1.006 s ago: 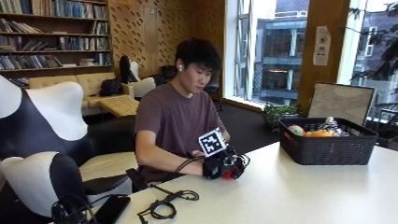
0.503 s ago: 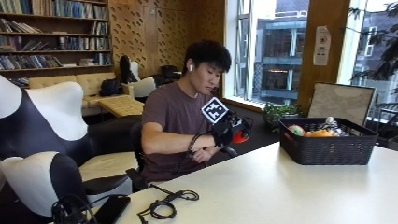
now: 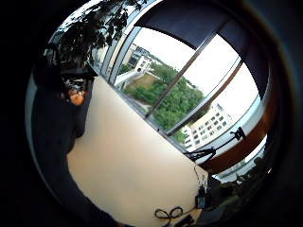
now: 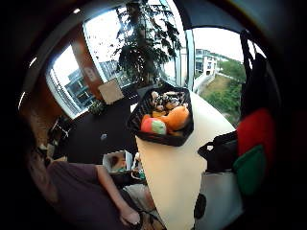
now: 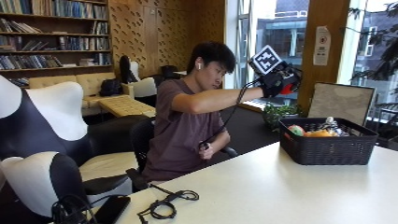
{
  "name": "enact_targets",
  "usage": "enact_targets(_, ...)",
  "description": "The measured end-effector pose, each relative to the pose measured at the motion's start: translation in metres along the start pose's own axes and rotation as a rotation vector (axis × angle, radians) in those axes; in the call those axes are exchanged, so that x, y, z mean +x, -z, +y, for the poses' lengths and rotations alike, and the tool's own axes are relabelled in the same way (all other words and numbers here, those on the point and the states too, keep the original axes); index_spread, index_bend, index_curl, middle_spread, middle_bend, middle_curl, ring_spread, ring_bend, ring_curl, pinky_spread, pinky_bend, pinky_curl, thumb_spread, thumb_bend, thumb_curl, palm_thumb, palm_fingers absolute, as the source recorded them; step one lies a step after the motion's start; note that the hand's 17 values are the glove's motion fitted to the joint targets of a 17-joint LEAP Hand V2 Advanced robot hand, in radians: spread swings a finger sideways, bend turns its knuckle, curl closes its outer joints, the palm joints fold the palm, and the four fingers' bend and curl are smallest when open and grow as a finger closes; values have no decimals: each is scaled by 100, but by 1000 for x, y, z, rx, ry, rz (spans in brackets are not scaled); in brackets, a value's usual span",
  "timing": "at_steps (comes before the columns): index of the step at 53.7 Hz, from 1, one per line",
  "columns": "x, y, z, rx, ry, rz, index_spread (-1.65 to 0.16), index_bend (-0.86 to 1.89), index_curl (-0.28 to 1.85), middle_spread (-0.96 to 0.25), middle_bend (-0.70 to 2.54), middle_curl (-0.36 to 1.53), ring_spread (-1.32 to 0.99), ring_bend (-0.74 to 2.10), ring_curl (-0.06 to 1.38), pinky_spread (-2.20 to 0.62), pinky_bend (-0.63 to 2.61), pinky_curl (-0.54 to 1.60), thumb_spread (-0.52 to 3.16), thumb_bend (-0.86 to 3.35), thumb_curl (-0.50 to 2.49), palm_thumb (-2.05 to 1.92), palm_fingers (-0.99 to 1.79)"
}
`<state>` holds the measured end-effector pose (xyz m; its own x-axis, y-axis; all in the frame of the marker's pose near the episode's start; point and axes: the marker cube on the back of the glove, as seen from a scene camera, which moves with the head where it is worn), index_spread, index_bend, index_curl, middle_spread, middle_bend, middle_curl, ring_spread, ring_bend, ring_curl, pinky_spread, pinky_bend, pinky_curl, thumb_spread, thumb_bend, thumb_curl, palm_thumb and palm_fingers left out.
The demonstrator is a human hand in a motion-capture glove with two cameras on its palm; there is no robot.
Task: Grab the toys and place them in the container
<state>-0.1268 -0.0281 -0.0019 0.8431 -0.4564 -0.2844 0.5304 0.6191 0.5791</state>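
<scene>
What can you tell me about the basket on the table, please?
The basket is a black, rectangular container with woven-looking, perforated walls, likely plastic. It stands upright on the white table, near its window end. It holds several toys: a round orange one, a red-and-green one, and some darker, mixed-colour ones behind. They rise slightly above the rim. Nothing else touches it; the gloved hand is raised in the air, apart from it.

Outside view faces across table [image 5: 298, 186]; palm views overlook basket [image 4: 163, 136] from afar
</scene>
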Motion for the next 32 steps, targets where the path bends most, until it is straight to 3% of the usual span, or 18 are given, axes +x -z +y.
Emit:
enact_targets(13, -67, -17, -89, 3, 79, -113, -42, 72, 101, -35, 86, 93, -50, 101, 84, -36, 114, 50, 57, 24, 129, 60, 76)
enact_targets(25, -108, -63, -125, -50, -43, -62, -43, 70, 108, -35, 86, 97, -50, 102, 84, -36, 115, 50, 54, 24, 137, 59, 76)
enact_targets(32, -148, -87, -139, -114, 156, -198, -44, 68, 111, -35, 85, 98, -49, 102, 84, -36, 115, 50, 53, 23, 141, 58, 76)
